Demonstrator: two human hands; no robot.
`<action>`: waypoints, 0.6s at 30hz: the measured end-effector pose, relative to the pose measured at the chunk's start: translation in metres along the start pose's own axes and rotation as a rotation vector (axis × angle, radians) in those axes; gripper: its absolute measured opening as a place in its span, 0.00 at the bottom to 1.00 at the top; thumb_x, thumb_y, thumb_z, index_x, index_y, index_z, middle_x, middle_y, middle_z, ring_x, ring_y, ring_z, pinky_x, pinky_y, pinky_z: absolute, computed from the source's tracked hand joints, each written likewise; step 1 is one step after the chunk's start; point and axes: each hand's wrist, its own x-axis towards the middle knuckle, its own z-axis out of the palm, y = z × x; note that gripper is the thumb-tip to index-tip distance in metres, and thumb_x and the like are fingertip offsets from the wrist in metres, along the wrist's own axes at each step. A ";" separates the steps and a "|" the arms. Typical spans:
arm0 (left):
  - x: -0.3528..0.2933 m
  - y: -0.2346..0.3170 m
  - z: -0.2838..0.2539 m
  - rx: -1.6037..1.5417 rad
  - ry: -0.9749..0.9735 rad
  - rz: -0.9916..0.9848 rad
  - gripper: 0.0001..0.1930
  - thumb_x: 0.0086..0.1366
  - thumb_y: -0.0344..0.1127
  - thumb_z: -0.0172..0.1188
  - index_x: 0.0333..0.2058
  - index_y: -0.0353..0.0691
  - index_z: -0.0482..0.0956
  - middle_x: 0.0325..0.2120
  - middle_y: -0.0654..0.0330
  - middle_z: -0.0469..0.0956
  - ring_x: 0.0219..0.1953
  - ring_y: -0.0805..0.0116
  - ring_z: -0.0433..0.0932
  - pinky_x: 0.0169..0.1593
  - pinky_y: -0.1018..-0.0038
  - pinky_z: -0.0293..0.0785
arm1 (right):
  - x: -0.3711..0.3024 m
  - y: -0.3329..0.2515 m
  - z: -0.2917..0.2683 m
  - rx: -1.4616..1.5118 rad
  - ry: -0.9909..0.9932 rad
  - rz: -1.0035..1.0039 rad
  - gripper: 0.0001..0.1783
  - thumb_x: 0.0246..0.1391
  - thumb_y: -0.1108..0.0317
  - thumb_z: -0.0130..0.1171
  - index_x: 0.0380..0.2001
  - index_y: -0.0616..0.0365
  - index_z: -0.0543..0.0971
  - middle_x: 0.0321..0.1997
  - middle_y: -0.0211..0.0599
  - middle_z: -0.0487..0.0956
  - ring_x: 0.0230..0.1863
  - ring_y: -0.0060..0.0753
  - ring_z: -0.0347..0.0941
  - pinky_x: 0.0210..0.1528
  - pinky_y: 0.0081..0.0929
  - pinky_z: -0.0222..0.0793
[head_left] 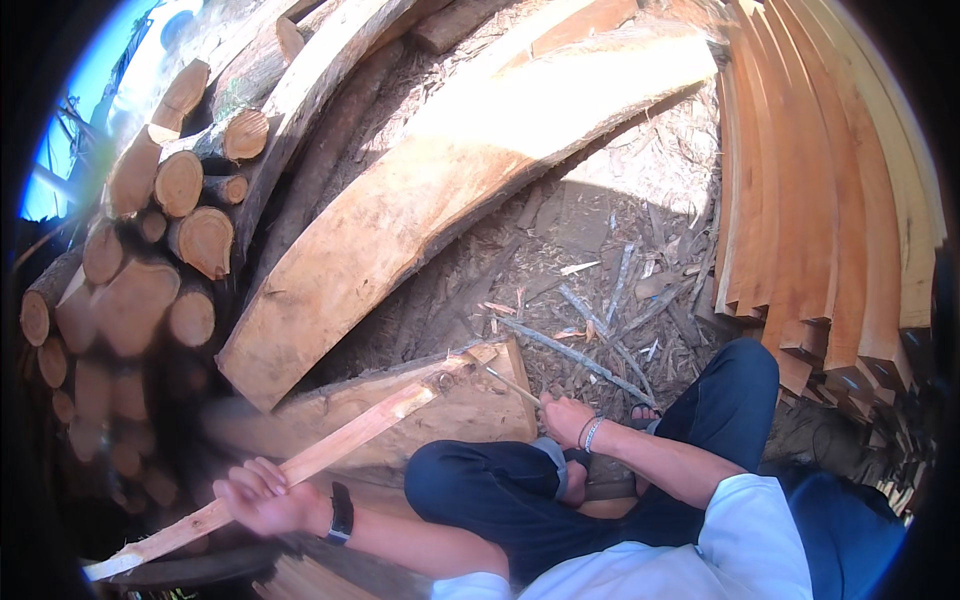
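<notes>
My left hand (270, 497) is closed around a long, pale strip of wood (345, 438), which slants from the lower left up toward the middle. The strip's far end lies over the upper edge of a thick wooden slab (490, 415) in front of my knees. In my closed right hand (567, 418) is a thin, blade-like tool (512, 385), seen nearly edge-on, so its exact kind is unclear. Its tip points left, close to the strip's far end; whether the two touch, I cannot tell.
A big sawn slab (380, 230) lies diagonally ahead, its upper part in bright sun. Cut logs (180, 184) are piled at the left. Long sawn boards (800, 200) are stacked at the right. Bark, chips and thin sticks (575, 355) litter the ground beyond my bent legs.
</notes>
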 end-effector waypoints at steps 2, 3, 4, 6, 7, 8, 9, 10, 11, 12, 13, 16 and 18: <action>-0.004 -0.003 0.005 -0.022 0.004 -0.025 0.16 0.66 0.36 0.43 0.18 0.47 0.53 0.09 0.67 0.52 0.09 0.79 0.49 0.11 0.84 0.44 | 0.010 0.038 0.018 -0.016 0.066 0.049 0.14 0.54 0.68 0.45 0.39 0.68 0.69 0.32 0.60 0.79 0.37 0.57 0.79 0.38 0.46 0.76; -0.003 -0.003 0.005 -0.019 0.013 -0.022 0.16 0.66 0.36 0.43 0.18 0.46 0.53 0.09 0.67 0.52 0.09 0.79 0.49 0.11 0.84 0.44 | 0.014 0.037 0.015 -0.017 0.098 0.054 0.14 0.54 0.68 0.45 0.39 0.68 0.69 0.32 0.61 0.79 0.37 0.57 0.79 0.38 0.47 0.75; -0.002 -0.002 0.005 -0.017 0.023 -0.020 0.16 0.66 0.37 0.43 0.19 0.46 0.53 0.09 0.67 0.52 0.09 0.79 0.49 0.11 0.84 0.44 | 0.015 0.034 0.015 -0.006 0.088 0.072 0.13 0.53 0.70 0.46 0.39 0.68 0.69 0.32 0.62 0.79 0.37 0.57 0.79 0.39 0.47 0.75; -0.003 -0.001 0.007 -0.011 0.000 -0.009 0.16 0.66 0.36 0.43 0.19 0.47 0.53 0.09 0.67 0.52 0.09 0.79 0.49 0.11 0.84 0.44 | 0.007 0.020 0.013 -0.005 0.038 0.069 0.13 0.52 0.71 0.46 0.40 0.68 0.69 0.32 0.61 0.79 0.37 0.57 0.79 0.39 0.48 0.75; -0.006 0.000 0.009 -0.009 -0.008 -0.009 0.16 0.66 0.36 0.42 0.19 0.47 0.53 0.09 0.67 0.52 0.09 0.79 0.49 0.11 0.84 0.44 | 0.000 0.013 0.009 -0.007 0.010 0.073 0.13 0.51 0.72 0.47 0.40 0.68 0.69 0.33 0.60 0.79 0.37 0.57 0.79 0.39 0.48 0.75; -0.006 0.001 0.011 -0.006 0.004 -0.017 0.16 0.66 0.36 0.42 0.19 0.47 0.53 0.09 0.67 0.52 0.09 0.79 0.49 0.11 0.84 0.44 | -0.003 0.008 0.005 0.001 0.014 0.053 0.13 0.50 0.73 0.47 0.39 0.69 0.70 0.32 0.60 0.79 0.38 0.58 0.78 0.39 0.48 0.75; -0.006 0.001 0.013 -0.004 0.016 -0.026 0.16 0.66 0.36 0.42 0.19 0.47 0.53 0.09 0.67 0.51 0.09 0.79 0.49 0.11 0.84 0.44 | 0.002 0.019 0.012 -0.004 0.048 0.044 0.12 0.52 0.70 0.47 0.38 0.68 0.69 0.30 0.60 0.79 0.36 0.59 0.78 0.38 0.48 0.75; -0.006 0.002 0.015 -0.002 0.028 -0.035 0.16 0.66 0.35 0.42 0.18 0.47 0.53 0.09 0.67 0.51 0.09 0.79 0.48 0.11 0.84 0.44 | 0.014 0.039 0.025 -0.009 0.083 0.035 0.13 0.55 0.67 0.47 0.37 0.68 0.69 0.28 0.61 0.79 0.33 0.59 0.78 0.37 0.49 0.74; -0.008 0.000 0.016 -0.013 0.028 -0.039 0.16 0.66 0.35 0.41 0.18 0.47 0.53 0.09 0.67 0.51 0.09 0.79 0.48 0.11 0.84 0.44 | 0.018 0.050 0.028 -0.015 0.127 0.031 0.14 0.57 0.65 0.47 0.36 0.68 0.68 0.26 0.61 0.78 0.31 0.60 0.78 0.36 0.49 0.74; -0.009 0.000 0.015 -0.013 0.024 -0.033 0.16 0.66 0.35 0.41 0.18 0.47 0.53 0.09 0.67 0.51 0.09 0.79 0.48 0.11 0.84 0.44 | 0.020 0.048 0.030 -0.024 0.125 0.050 0.14 0.57 0.65 0.47 0.37 0.68 0.68 0.26 0.61 0.78 0.32 0.59 0.78 0.36 0.49 0.74; -0.007 0.001 0.013 -0.008 0.021 -0.021 0.16 0.66 0.35 0.41 0.18 0.47 0.53 0.09 0.67 0.51 0.09 0.79 0.48 0.11 0.84 0.44 | 0.018 0.036 0.025 -0.003 0.099 0.034 0.13 0.56 0.66 0.48 0.37 0.68 0.69 0.27 0.61 0.78 0.33 0.58 0.78 0.36 0.48 0.75; -0.006 0.001 0.011 -0.024 -0.037 -0.003 0.16 0.66 0.35 0.41 0.18 0.47 0.53 0.09 0.67 0.51 0.09 0.79 0.49 0.11 0.84 0.44 | 0.000 0.009 0.007 0.047 0.009 0.032 0.13 0.54 0.69 0.48 0.38 0.68 0.69 0.29 0.61 0.78 0.34 0.57 0.78 0.36 0.48 0.75; -0.008 -0.001 0.015 -0.022 -0.038 -0.025 0.15 0.66 0.35 0.41 0.18 0.47 0.53 0.09 0.67 0.51 0.09 0.79 0.49 0.11 0.84 0.44 | 0.012 0.041 0.029 0.008 0.078 0.062 0.13 0.55 0.67 0.48 0.38 0.68 0.69 0.28 0.61 0.78 0.34 0.57 0.78 0.36 0.48 0.75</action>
